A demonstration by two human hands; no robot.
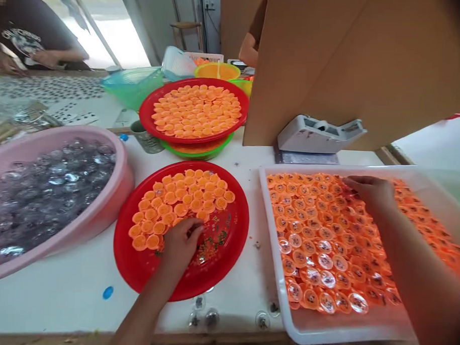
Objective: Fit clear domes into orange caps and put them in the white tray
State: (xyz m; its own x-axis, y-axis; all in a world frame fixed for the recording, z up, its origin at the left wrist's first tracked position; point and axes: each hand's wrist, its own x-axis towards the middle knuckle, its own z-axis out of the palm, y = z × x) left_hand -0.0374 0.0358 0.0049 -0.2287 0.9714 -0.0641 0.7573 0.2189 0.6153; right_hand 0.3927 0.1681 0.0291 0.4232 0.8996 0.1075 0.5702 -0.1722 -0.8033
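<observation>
At the bench [74, 308], we see the left hand [180, 241] curled over the red plate [126, 254], its fingers at the edge of the orange cups [182, 196] lying there; we cannot tell whether they pinch one. Our right hand [374, 192] reaches over more cups, many clear-topped, in the white tray [322, 339], its fingers' grip likewise unclear to us.
</observation>
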